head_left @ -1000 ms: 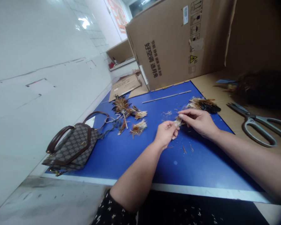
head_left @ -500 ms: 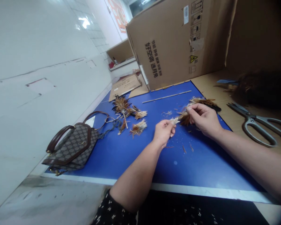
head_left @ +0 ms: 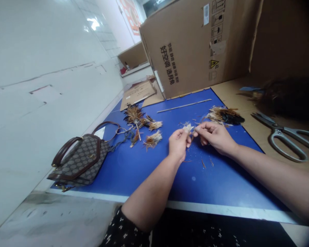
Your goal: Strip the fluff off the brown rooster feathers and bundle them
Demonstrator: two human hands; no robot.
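One feather tuft, gripped
Left hand grasped it; right hand curled alongside, its grip indeterminable; one pair of scissors lay farther right.

Feather bunch: small, held above the blue table, nearer its right edge
Pale end: frayed, pointing away from the table's front edge
Other end: not clearly visible
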